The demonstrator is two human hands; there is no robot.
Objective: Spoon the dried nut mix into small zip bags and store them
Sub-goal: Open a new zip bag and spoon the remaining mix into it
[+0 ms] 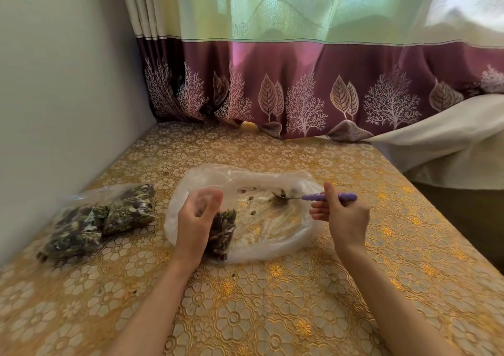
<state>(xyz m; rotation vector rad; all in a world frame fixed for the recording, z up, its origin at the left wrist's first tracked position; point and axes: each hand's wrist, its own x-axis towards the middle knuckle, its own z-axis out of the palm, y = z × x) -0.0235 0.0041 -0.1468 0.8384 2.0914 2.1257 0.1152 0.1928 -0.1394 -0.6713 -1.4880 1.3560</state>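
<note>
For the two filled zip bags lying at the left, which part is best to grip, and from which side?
Probably grip the filled zip bags by the upper-right end near, coming from the right, the side open toward the left hand. They lie flat on the table, close to the wall, which blocks the left side.

You are working in soft daylight that comes through the curtain (300, 14) ahead of you; its pale upper part glows green-white, and the top right corner is blown out to near white. The purple band below shows a pink patch where light passes through. The table cover (272, 314) catches warm golden glints on its embossed flowers, and shadows under your arms are faint. The wall (54, 96) on your left sits in even grey shade. Your left hand (195, 216) is smeared by motion blur; your right hand (345, 215) is sharper. The wide lens bends straight lines toward the edges.
</note>
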